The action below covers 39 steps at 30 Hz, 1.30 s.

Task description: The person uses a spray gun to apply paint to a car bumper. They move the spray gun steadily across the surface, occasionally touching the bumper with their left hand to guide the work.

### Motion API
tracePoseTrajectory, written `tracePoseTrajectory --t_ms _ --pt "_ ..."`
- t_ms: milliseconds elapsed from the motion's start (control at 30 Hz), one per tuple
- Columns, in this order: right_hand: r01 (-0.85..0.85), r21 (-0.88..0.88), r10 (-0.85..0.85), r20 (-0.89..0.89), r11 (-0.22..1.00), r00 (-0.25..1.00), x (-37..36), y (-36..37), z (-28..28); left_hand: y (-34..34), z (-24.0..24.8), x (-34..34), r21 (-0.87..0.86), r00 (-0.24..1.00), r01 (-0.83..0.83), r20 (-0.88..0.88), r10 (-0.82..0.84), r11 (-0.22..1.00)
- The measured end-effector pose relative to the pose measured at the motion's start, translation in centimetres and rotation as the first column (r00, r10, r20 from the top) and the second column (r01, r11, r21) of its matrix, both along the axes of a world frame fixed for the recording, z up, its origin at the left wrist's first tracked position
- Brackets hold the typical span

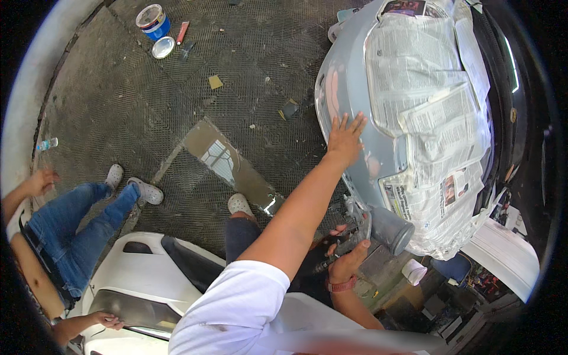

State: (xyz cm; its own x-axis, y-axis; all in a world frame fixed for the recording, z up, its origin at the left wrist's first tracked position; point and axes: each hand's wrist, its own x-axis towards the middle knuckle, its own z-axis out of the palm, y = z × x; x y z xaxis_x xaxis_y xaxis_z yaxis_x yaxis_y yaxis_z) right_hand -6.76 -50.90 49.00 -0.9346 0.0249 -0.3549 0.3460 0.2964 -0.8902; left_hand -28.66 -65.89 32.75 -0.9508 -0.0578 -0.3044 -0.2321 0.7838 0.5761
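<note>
My left hand [346,141] lies flat on a grey primed car bumper [344,77], its fingers spread near the edge of the masking paper. Lower down, my right hand [350,260], with a pink-red watch on the wrist, is closed round the handle of a spray gun [358,222]. The gun's grey cup [393,229] points to the right, just below the bumper's near corner. Newspaper sheets [435,118] cover the car beside the grey surface, partly taped down. Part of my right hand's grip is hidden behind the gun.
Another person in blue jeans [77,225] is at the left, one hand [109,320] on a white vehicle body [142,266]. A puddle [236,168] lies on the ridged floor. Farther off stand a blue paint can [155,26] and its lid [163,47]. A white bucket [414,271] is at lower right.
</note>
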Motion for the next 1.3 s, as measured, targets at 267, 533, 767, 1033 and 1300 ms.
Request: tracePoseTrajectory --t_ms 267,533,767,1033,1300 --pt "0.132 -0.086 -0.121 0.125 0.987 0.985 -5.7 -6.2 1.6 -2.4 -1.0 0.4 0.078 0.996 0.091 -0.015 -0.09 0.993" --pt "0.122 -0.049 -0.108 0.225 0.991 0.968 -16.5 -13.9 1.4 -13.2 -1.9 -9.3 0.411 0.961 -0.17 -0.133 0.244 0.896" --pt "0.259 -0.106 -0.214 0.317 0.96 0.924 -23.5 -19.7 4.0 -20.9 -0.2 -21.7 0.471 0.985 -0.158 0.009 0.175 0.868" --pt "0.382 -0.154 -0.32 0.317 0.911 0.893 -28.6 -28.2 3.1 -26.2 -0.7 -26.0 0.389 0.984 0.175 -0.077 -0.158 0.905" --pt "0.656 -0.022 -0.631 0.25 0.754 0.734 -32.5 -45.2 1.0 -32.2 -1.2 -30.6 0.347 0.842 0.523 -0.068 -0.535 0.779"
